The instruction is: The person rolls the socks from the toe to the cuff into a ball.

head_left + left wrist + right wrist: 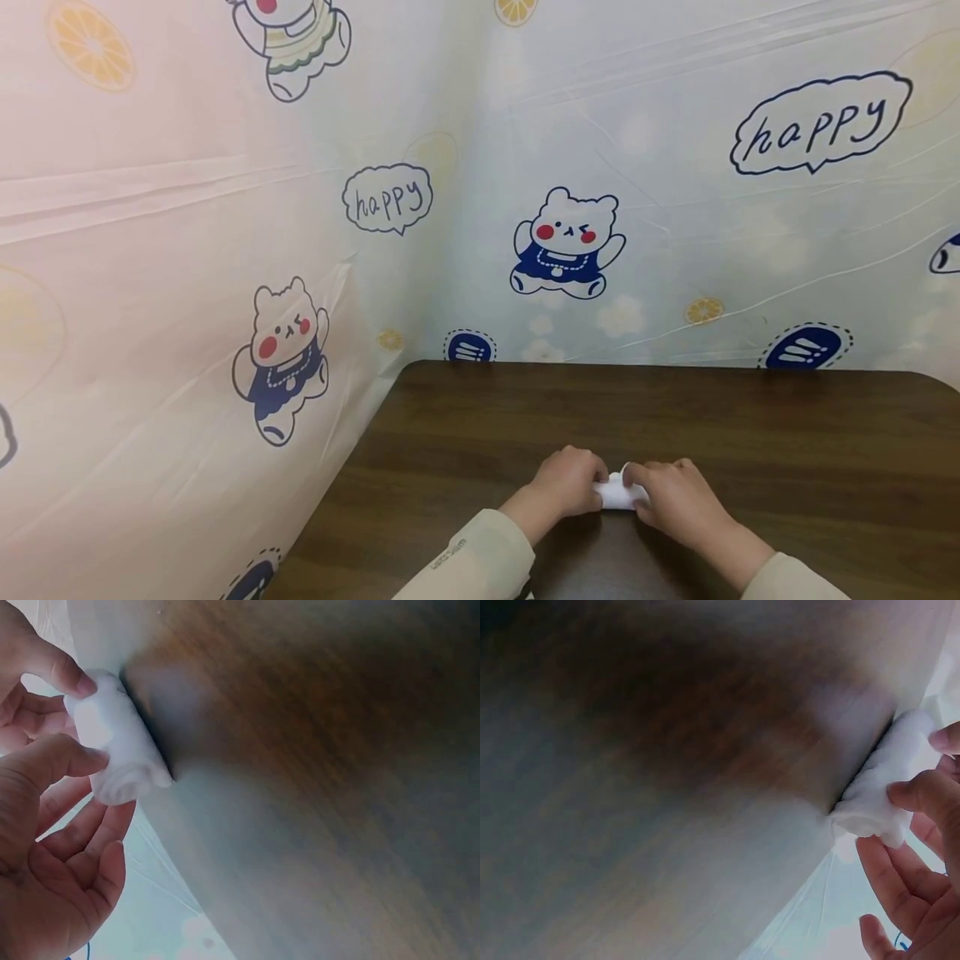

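A small white rolled cloth (619, 493) lies on the brown table (675, 417), held at both ends. My left hand (568, 482) grips its left end, while my right hand (681, 498) grips the right one. In the left wrist view, the left thumb presses on top of the rolled cloth (124, 742), fingers curled behind it, and the coiled layers show at its near end. From the right wrist, the rolled cloth (881, 787) appears between the thumb and fingers of my right hand (922, 862). Some fingers are partly hidden behind the roll.
Printed curtains with bears and "happy" bubbles hang beyond the table, one along the left side (165, 250) and one behind (675, 208). The table's far edge (637, 365) meets the back curtain. Pale sleeves (480, 550) cover both forearms.
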Demonstrator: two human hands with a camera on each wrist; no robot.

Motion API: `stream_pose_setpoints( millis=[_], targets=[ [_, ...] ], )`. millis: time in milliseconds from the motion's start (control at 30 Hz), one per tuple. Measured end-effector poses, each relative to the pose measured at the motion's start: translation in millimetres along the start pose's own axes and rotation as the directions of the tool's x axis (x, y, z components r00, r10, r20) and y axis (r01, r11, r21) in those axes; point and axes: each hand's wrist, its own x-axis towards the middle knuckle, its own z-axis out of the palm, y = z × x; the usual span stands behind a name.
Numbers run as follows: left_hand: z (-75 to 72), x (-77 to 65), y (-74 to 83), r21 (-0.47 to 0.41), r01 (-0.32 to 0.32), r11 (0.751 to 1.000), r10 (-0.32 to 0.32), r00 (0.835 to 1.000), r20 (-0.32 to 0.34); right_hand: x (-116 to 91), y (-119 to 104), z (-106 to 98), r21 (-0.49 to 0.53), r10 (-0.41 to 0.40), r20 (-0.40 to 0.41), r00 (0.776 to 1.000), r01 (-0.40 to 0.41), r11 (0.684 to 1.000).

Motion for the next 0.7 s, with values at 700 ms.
stream_pose_setpoints(
  millis=[700],
  targets=[
    [8.9,-22.6,3.3,0.238,-0.167,0.957,0.222,0.948,-0.226,8.3,6.9,-5.9,0.154,0.082,0.175,0.981,-0.109,0.982]
  ],
)
